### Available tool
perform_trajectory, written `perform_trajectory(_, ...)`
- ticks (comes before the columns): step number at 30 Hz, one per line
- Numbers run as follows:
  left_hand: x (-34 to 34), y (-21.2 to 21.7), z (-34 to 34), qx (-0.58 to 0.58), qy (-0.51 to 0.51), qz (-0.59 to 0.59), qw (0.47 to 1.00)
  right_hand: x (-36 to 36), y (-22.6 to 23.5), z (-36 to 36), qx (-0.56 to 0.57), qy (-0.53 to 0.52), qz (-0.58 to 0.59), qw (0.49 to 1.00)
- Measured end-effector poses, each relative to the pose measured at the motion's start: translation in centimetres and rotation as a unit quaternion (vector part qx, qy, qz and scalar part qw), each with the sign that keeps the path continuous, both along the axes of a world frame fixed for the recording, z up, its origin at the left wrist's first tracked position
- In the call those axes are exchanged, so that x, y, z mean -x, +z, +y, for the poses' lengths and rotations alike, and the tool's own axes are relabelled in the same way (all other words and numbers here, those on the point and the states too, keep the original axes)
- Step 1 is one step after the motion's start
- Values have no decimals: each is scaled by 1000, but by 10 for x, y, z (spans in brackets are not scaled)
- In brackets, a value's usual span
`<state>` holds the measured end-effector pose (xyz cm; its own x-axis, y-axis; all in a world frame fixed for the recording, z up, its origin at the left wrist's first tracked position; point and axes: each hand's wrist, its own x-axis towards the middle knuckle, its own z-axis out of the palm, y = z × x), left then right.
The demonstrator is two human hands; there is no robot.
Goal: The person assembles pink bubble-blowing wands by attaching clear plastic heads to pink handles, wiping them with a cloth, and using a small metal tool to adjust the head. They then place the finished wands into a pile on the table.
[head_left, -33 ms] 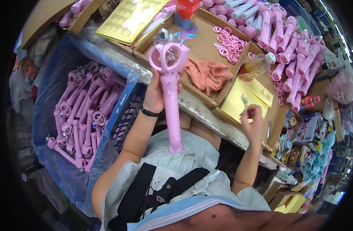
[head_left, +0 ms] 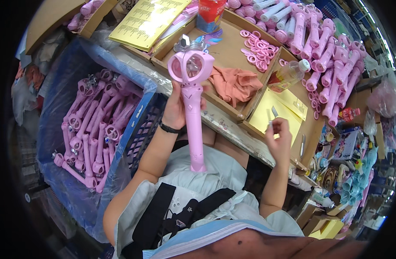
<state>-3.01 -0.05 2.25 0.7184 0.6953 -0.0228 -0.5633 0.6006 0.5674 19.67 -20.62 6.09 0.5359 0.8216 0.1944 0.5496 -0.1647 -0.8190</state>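
My left hand (head_left: 175, 108) is wrapped round the shaft of a pink toy wand (head_left: 192, 108), held upright in front of my lap. The wand's ring-shaped head has a clear middle, with a silver crown-like piece on top. My right hand (head_left: 279, 140) is raised over the yellow paper sheets (head_left: 267, 103) in the right-hand tray, thumb and fingers pinched together. A thin pale sliver shows at its fingertips, too small to name. Just above them a dark, narrow blade-like piece (head_left: 274, 111) shows against the paper; whether the hand touches it I cannot tell.
On the left stands a blue crate (head_left: 148, 93) lined with plastic, holding many pink wands. Cardboard trays on the bench hold an orange cloth (head_left: 234, 84), pink rings (head_left: 260, 49), a drink bottle (head_left: 288, 75) and a slim knife-like tool (head_left: 302, 144). More pink wands (head_left: 331, 56) are heaped at the far right.
My right hand has shifted slightly left, and a pale sliver now shows at its fingertips. The wand in my left hand has moved slightly right and down.
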Motion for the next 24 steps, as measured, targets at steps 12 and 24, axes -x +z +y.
perform_trajectory(12,12,27,-26,-98,-7,162,982,105,-27,15,9,219,283,934)
perform_trajectory(24,19,39,-26,-135,-54,81,986,103,-4,49,9,190,96,977)
